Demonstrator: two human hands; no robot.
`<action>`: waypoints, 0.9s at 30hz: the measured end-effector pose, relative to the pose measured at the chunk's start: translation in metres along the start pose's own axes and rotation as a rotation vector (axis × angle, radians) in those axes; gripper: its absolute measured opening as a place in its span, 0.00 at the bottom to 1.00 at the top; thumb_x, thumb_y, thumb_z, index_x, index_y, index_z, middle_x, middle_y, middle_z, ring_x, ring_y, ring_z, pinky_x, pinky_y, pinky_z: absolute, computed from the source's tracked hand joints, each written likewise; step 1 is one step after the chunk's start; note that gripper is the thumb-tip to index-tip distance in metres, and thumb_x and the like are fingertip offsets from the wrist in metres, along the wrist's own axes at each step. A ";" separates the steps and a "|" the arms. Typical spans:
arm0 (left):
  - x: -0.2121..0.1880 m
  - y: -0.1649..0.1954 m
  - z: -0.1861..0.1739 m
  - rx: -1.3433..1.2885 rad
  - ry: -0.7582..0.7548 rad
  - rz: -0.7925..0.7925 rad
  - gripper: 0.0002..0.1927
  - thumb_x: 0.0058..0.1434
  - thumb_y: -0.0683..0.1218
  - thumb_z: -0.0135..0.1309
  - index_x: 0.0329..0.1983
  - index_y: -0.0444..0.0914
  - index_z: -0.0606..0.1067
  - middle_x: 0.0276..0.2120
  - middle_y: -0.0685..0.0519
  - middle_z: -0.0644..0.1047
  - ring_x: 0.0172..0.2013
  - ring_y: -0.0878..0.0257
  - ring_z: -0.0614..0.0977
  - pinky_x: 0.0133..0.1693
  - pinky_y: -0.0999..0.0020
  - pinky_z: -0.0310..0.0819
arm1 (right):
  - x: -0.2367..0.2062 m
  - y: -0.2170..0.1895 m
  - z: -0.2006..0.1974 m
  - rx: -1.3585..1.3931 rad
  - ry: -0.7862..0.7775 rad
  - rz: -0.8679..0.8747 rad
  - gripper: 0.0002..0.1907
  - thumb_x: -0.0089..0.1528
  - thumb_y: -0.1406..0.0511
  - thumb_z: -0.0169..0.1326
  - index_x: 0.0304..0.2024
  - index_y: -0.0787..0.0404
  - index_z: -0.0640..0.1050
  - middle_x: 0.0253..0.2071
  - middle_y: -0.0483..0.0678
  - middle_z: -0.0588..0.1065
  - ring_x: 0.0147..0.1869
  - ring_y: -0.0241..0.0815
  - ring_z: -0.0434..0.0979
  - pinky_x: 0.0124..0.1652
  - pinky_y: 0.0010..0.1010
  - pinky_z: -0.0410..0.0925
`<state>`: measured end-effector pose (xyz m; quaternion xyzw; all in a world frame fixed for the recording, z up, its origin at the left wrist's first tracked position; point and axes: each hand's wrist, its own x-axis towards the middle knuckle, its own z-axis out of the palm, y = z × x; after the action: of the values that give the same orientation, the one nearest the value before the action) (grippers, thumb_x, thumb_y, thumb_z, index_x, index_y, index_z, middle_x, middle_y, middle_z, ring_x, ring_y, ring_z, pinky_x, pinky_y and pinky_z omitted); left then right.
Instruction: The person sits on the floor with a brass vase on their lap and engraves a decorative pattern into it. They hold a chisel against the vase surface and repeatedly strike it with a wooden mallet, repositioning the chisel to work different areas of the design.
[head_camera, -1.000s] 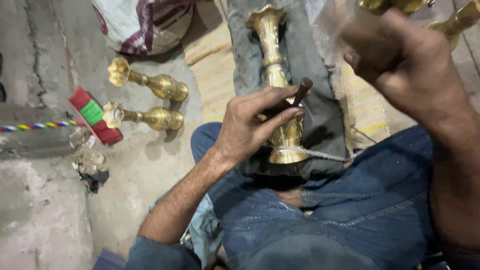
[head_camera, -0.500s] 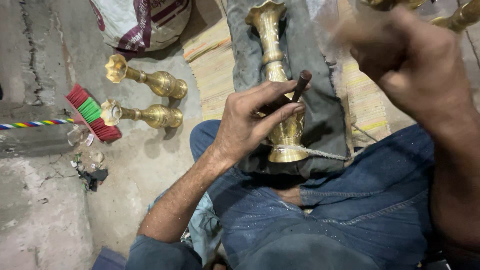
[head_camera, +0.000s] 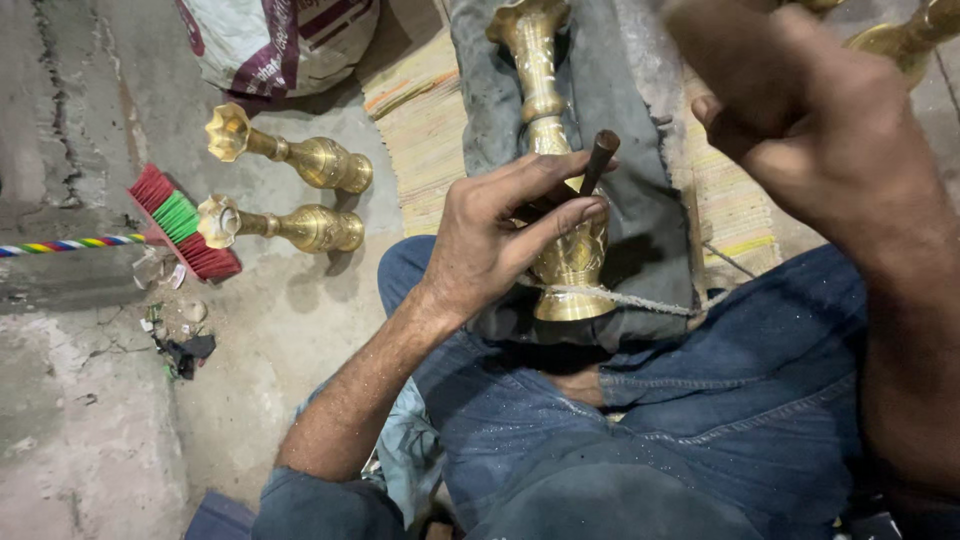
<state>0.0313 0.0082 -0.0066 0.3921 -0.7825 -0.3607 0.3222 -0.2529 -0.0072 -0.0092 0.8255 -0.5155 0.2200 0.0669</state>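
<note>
Left hand (head_camera: 490, 240) pinches a dark punch (head_camera: 598, 160) onto the brass vase (head_camera: 555, 170) lying on grey cloth (head_camera: 620, 110) across the lap, right hand (head_camera: 790, 110) raised, fisted, contents unclear; best keep punch steady.

Dim, warm indoor light, falling from above and slightly right. The brass vase (head_camera: 558, 200) on the lap carries soft highlights along its neck and base, with no harsh glare. The two brass vases (head_camera: 290, 190) lying on the concrete floor (head_camera: 90, 420) throw short, soft shadows toward the lower right. The left hand (head_camera: 500, 245) is sharp, its knuckles evenly lit. The right hand (head_camera: 790, 100), raised close to the lens, is smeared by motion blur and partly in shade. The denim shows fine grain. The lower corners darken; the broom (head_camera: 185, 222) remains vivid though slightly soft.
</note>
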 end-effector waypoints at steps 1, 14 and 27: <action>0.000 0.000 0.000 0.007 0.002 0.011 0.19 0.68 0.46 0.63 0.60 0.36 0.77 0.48 0.52 0.84 0.45 0.65 0.88 0.47 0.70 0.87 | 0.000 0.000 0.001 -0.029 0.000 0.004 0.18 0.62 0.64 0.70 0.48 0.63 0.77 0.38 0.54 0.79 0.40 0.48 0.81 0.43 0.40 0.75; -0.001 0.001 -0.005 -0.005 -0.008 0.030 0.19 0.70 0.45 0.62 0.62 0.36 0.76 0.51 0.50 0.84 0.46 0.64 0.89 0.47 0.70 0.86 | 0.004 -0.007 -0.007 0.471 -0.034 0.122 0.12 0.65 0.75 0.63 0.49 0.67 0.76 0.41 0.55 0.80 0.44 0.48 0.84 0.42 0.35 0.76; -0.001 -0.003 -0.006 -0.097 -0.005 0.016 0.19 0.70 0.46 0.61 0.62 0.35 0.76 0.53 0.50 0.83 0.48 0.62 0.88 0.50 0.69 0.86 | 0.006 -0.009 -0.011 0.410 -0.017 0.102 0.20 0.66 0.68 0.65 0.57 0.66 0.74 0.46 0.53 0.79 0.51 0.45 0.82 0.50 0.37 0.75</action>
<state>0.0375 0.0061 -0.0065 0.3690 -0.7679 -0.3968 0.3417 -0.2456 -0.0041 0.0039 0.7965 -0.5016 0.3164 -0.1178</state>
